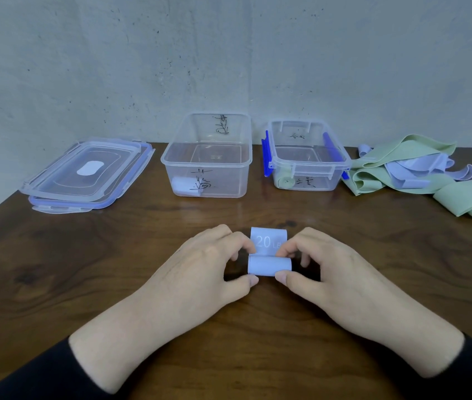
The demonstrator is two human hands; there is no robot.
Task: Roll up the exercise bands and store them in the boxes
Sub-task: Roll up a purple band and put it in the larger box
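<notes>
A pale blue exercise band [269, 265] lies on the wooden table, mostly rolled, with a short flat end marked "20 LB" pointing away from me. My left hand [200, 267] pinches the roll's left end between thumb and fingers. My right hand [327, 269] pinches its right end the same way. Behind stand two clear boxes without lids: the larger box [206, 166] holds a rolled pale blue band [185, 186], the smaller box [307, 168] with blue clips holds a rolled green band [286, 182].
A heap of loose green and pale blue bands [419, 174] lies at the back right. Two clear lids [84, 174] are stacked at the back left. A grey wall stands right behind the boxes. The table's left edge runs diagonally near the lids.
</notes>
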